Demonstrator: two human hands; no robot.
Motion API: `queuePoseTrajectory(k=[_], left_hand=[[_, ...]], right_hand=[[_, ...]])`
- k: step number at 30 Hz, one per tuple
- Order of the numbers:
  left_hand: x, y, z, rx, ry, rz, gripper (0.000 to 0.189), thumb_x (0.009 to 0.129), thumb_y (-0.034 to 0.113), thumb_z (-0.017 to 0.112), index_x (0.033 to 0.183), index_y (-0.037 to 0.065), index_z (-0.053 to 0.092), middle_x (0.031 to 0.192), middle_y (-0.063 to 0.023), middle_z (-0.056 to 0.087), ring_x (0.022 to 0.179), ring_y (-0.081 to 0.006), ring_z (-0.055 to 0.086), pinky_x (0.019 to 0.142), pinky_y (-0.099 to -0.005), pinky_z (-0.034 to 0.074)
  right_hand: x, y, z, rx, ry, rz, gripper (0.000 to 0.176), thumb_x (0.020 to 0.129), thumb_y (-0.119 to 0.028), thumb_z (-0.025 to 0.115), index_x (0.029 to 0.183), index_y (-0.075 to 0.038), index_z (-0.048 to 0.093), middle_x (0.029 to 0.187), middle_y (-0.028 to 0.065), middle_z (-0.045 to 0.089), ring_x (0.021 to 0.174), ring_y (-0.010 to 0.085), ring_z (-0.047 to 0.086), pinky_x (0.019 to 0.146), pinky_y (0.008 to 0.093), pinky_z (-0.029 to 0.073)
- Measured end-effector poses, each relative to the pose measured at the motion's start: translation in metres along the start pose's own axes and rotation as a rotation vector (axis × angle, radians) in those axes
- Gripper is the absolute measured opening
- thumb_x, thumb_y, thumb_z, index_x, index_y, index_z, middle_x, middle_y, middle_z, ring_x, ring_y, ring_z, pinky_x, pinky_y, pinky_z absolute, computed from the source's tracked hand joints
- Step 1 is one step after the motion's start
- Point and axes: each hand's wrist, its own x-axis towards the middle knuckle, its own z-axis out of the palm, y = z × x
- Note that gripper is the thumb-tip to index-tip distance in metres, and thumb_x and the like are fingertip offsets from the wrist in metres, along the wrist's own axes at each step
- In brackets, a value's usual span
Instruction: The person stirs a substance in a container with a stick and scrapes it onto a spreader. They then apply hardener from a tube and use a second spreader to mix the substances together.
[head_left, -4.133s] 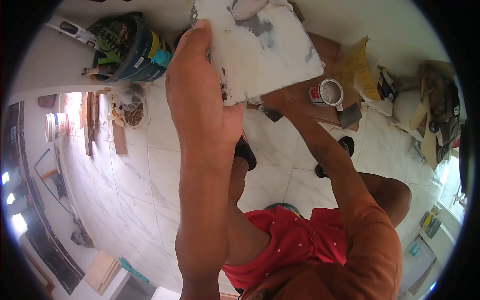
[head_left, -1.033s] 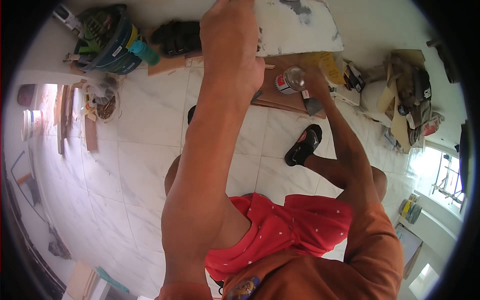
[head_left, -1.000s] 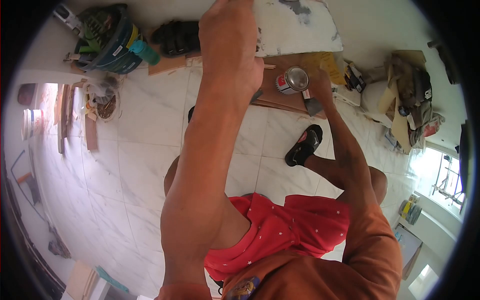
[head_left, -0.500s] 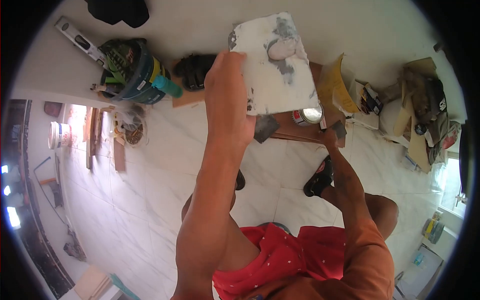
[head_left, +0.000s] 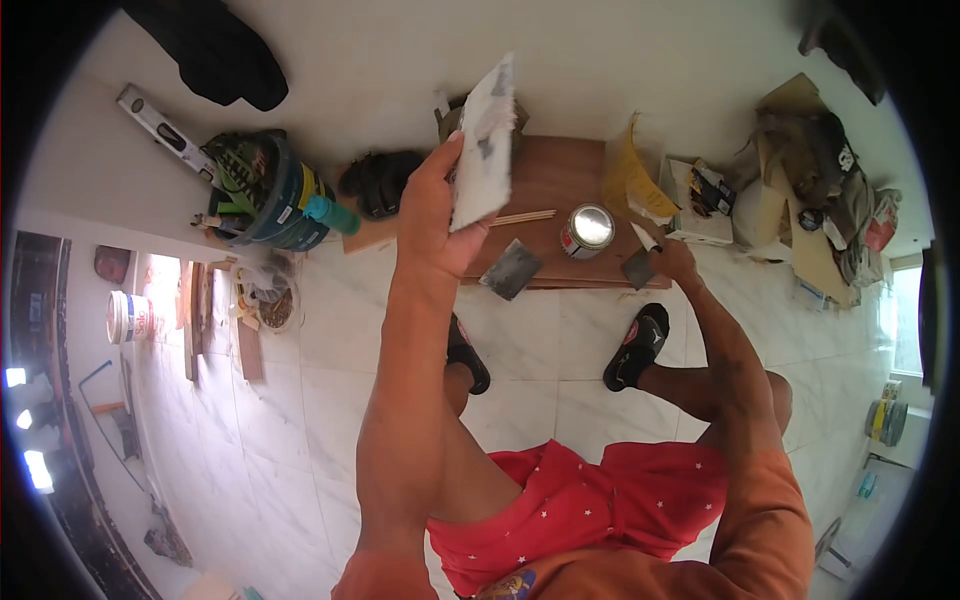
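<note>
Pinched at its edge, seemingly to spare the paste, the smeared board (head_left: 486, 155) tilts in the left hand (head_left: 436, 212) above the brown panel's (head_left: 560, 178) left end, while the right hand (head_left: 676, 259) grips a pale-tipped tool (head_left: 643, 236) near the panel's near right corner.

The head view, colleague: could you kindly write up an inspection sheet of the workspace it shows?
Surface: brown board on a pale tiled floor.
Job's things: smeared board, raised and seen nearly edge-on; can, upright on the brown board; slim tool with a pale blade.
Clutter: thin sticks, yellow sheet, filled bucket, teal bottle.
Hands: left hand grips the smeared board; right hand holds the slim tool.
Cables: nothing seen for certain.
Surroundings: pale wall behind, bright window at right.
</note>
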Motion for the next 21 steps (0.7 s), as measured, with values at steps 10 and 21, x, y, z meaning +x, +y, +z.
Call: queuePoseTrajectory(k=[10, 21], left_hand=[[-0.023, 0.003, -0.035, -0.267, -0.36, -0.201, 0.022, 0.102, 0.016, 0.049, 0.115, 0.001, 0.059, 0.068, 0.001, 0.05, 0.044, -0.0053, 0.042, 0.035, -0.0187, 0.03], [-0.011, -0.018, -0.021, -0.178, -0.232, -0.163, 0.014, 0.1, 0.017, 0.051, 0.097, 0.004, 0.056, 0.067, -0.0006, 0.05, 0.053, -0.009, 0.047, 0.045, -0.0237, 0.038]], right_hand=[[-0.079, -0.138, -0.171, 0.174, -0.033, -0.25, 0.039, 0.084, -0.033, 0.063, 0.098, 0.004, 0.069, 0.083, 0.0236, 0.069, 0.078, 0.0391, 0.067, 0.073, 0.0455, 0.051], [-0.132, -0.205, -0.257, 0.664, 0.13, -0.345, 0.034, 0.09, -0.031, 0.066, 0.1, 0.002, 0.068, 0.081, 0.0115, 0.067, 0.072, 0.0184, 0.061, 0.069, 0.0336, 0.05]])
